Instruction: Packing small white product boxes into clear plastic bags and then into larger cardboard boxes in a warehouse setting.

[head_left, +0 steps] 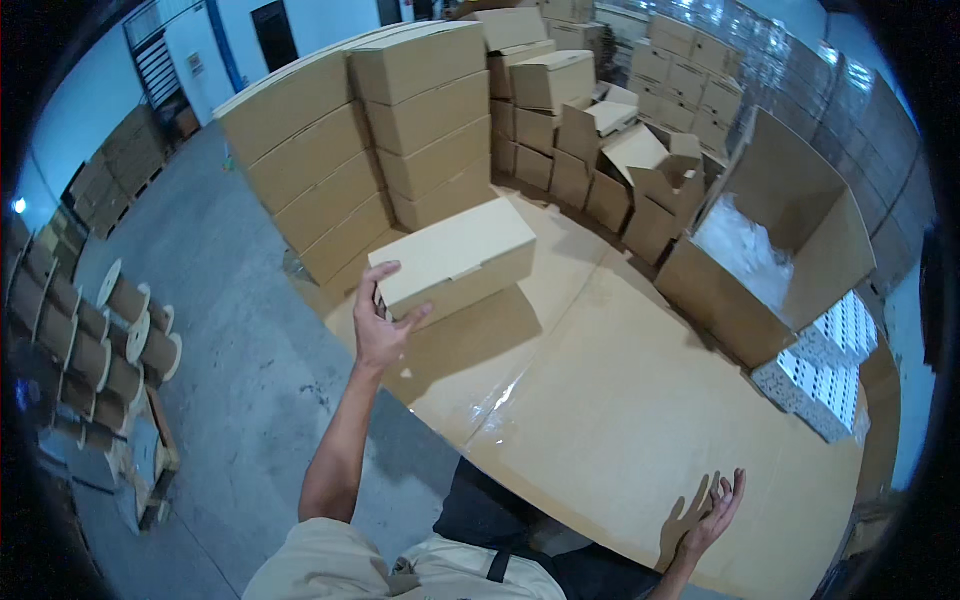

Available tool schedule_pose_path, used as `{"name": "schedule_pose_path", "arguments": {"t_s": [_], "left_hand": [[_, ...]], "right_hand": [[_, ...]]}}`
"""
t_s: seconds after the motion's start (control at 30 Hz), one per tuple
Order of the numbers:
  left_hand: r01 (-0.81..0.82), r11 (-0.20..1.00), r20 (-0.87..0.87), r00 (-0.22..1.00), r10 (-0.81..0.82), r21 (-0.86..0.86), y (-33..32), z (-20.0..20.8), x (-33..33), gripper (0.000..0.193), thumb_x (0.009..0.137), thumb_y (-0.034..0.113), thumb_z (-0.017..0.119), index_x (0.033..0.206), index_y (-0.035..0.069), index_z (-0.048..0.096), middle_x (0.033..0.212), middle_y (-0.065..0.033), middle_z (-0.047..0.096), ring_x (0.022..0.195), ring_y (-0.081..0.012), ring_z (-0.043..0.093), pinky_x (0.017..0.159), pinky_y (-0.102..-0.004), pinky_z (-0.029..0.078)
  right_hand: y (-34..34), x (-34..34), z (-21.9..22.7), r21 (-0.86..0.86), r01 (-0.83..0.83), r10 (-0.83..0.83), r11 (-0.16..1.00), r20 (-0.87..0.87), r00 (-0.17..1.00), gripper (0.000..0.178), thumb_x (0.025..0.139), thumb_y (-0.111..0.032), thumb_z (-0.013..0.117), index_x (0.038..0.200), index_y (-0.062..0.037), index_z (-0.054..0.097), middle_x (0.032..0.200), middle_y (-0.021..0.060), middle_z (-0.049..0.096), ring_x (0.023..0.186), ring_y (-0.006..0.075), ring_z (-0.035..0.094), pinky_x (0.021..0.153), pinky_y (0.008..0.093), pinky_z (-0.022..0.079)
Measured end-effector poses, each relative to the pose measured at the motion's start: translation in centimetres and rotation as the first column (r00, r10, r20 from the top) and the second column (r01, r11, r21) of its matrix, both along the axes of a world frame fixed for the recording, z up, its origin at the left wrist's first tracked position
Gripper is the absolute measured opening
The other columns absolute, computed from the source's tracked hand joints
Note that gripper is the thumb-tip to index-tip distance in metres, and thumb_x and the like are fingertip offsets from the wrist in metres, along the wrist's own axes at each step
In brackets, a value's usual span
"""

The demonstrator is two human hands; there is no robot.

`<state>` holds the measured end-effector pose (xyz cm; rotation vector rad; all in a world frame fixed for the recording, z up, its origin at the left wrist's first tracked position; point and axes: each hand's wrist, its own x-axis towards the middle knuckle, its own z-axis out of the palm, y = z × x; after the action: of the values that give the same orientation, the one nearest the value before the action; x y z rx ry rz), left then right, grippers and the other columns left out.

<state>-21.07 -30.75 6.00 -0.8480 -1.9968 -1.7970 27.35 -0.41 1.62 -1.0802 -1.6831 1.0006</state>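
Note:
My left hand [382,318] grips the near left end of a closed cardboard box [465,252], its thumb along the front side and its fingers at the top edge. A shadow falls on the cardboard-covered table [600,400] below the box, which looks raised off the surface. Just behind it rise stacks of similar closed boxes [425,130]. Over the table's front edge at the right, my right hand [718,512] is open with fingers apart and holds nothing.
Open, part-folded boxes [600,150] crowd the table's far side. A large open carton [720,300] with clear plastic bags [745,250] stands at the right, beside white trays with dark holes [815,385]. Cable spools [150,345] stand on the floor at left.

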Motion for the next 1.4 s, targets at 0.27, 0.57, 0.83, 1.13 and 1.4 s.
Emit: {"name": "schedule_pose_path", "arguments": {"t_s": [0.27, 0.57, 0.83, 1.13, 1.4], "left_hand": [[-0.181, 0.983, -0.03, 0.983, 0.182, 0.032, -6.0, -1.0, -3.6, 0.071, 0.073, 0.007, 0.091, 0.131, 0.004, 0.05, 0.129, -0.0101, 0.054, 0.122, -0.0213, 0.053, 0.108, -0.0341, 0.041], [-0.464, 0.877, -0.061, 0.886, 0.46, -0.127, -8.1, -3.9, -5.8, 0.068, 0.071, 0.012, 0.091, 0.13, 0.006, 0.056, 0.125, -0.0084, 0.06, 0.12, -0.0225, 0.055, 0.104, -0.0355, 0.044], [-0.608, 0.778, -0.151, 0.793, 0.59, -0.156, -6.6, -3.8, -5.3, 0.067, 0.076, 0.016, 0.086, 0.134, 0.007, 0.054, 0.133, -0.0151, 0.058, 0.126, -0.0346, 0.054, 0.109, -0.0432, 0.041], [-0.553, 0.809, -0.039, 0.829, 0.558, -0.2, -5.7, -3.9, -6.3, 0.073, 0.087, 0.013, 0.076, 0.147, 0.006, 0.035, 0.144, -0.0215, 0.047, 0.134, -0.0394, 0.047, 0.112, -0.0459, 0.039], [-0.593, 0.782, 0.008, 0.796, 0.606, -0.192, -4.8, -4.0, -5.9, 0.071, 0.09, 0.012, 0.073, 0.149, 0.006, 0.032, 0.147, -0.0233, 0.043, 0.135, -0.0413, 0.045, 0.113, -0.0473, 0.038]], "right_hand": [[-0.5, -0.1, 0.1, 0.041, -0.022, 0.021, 0.999, 0.026, 0.999, 0.061, 0.108, -0.043, 0.036, 0.154, -0.0041, 0.037, 0.157, 0.0128, 0.04, 0.131, 0.0295, 0.046, 0.109, 0.0447, 0.039], [0.2, 0.7, -0.8, 0.022, -0.021, 0.02, 1.0, 0.009, 1.0, 0.059, 0.108, -0.042, 0.037, 0.154, -0.0041, 0.037, 0.157, 0.0124, 0.04, 0.133, 0.0314, 0.046, 0.11, 0.0462, 0.039], [-0.9, -0.4, 0.4, 0.002, -0.003, 0.003, 1.0, 0.003, 1.0, 0.059, 0.107, -0.04, 0.04, 0.153, -0.0027, 0.038, 0.157, 0.0127, 0.039, 0.134, 0.032, 0.045, 0.112, 0.0461, 0.038], [-0.4, -0.1, -0.3, 0.043, -0.022, 0.019, 0.999, 0.072, 0.997, 0.055, 0.109, -0.036, 0.037, 0.153, -0.0026, 0.037, 0.157, 0.0129, 0.04, 0.133, 0.0319, 0.047, 0.111, 0.0454, 0.039], [-0.7, 0.0, -0.1, 0.019, -0.029, 0.029, 0.999, 0.045, 0.999, 0.056, 0.11, -0.037, 0.037, 0.153, -0.002, 0.036, 0.157, 0.013, 0.04, 0.131, 0.0311, 0.049, 0.11, 0.0443, 0.039]]}}
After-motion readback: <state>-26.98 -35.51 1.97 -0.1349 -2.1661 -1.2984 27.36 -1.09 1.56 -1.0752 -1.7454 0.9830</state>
